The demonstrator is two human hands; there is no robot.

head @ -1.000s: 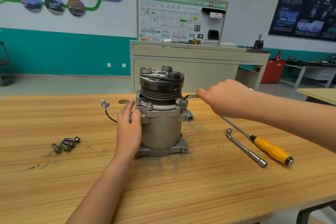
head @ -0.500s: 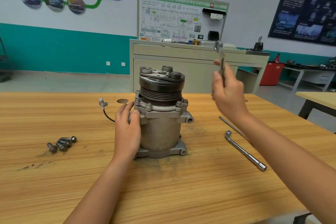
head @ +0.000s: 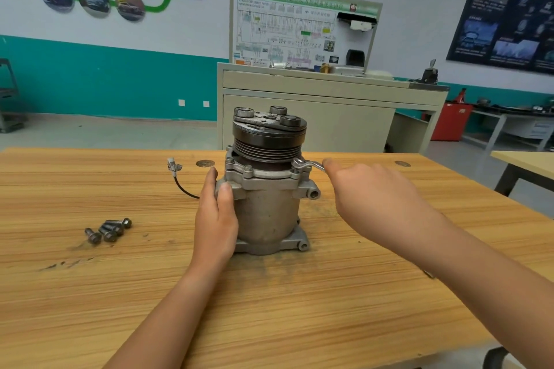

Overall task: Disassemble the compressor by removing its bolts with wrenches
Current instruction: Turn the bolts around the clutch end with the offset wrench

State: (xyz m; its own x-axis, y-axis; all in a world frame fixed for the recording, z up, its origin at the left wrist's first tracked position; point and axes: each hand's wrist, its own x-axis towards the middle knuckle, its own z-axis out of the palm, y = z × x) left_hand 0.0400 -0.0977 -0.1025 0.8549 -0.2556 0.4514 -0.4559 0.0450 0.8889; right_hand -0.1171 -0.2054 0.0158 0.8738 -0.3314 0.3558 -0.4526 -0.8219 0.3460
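Observation:
The grey metal compressor [head: 266, 207] stands upright on the wooden table [head: 299, 308], its black pulley on top. My left hand [head: 217, 219] grips its left side, thumb on the flange. My right hand [head: 371, 198] holds a small silver wrench [head: 308, 165]. The wrench's ring end sits on a bolt at the flange's right corner. Most of the wrench handle is hidden inside my right hand. Several loose bolts [head: 108, 231] lie in a cluster on the table to the left.
A black wire with a grey connector [head: 174, 165] trails from the compressor's back left. A beige cabinet [head: 329, 117] with a wiring board stands behind the table. Another table edge [head: 524, 162] shows at the right. My right forearm covers the table's right part.
My right hand, raised in the air with the wrench half a second ago, has come back down and set the wrench on the right flange bolt. My left hand has stayed on the compressor.

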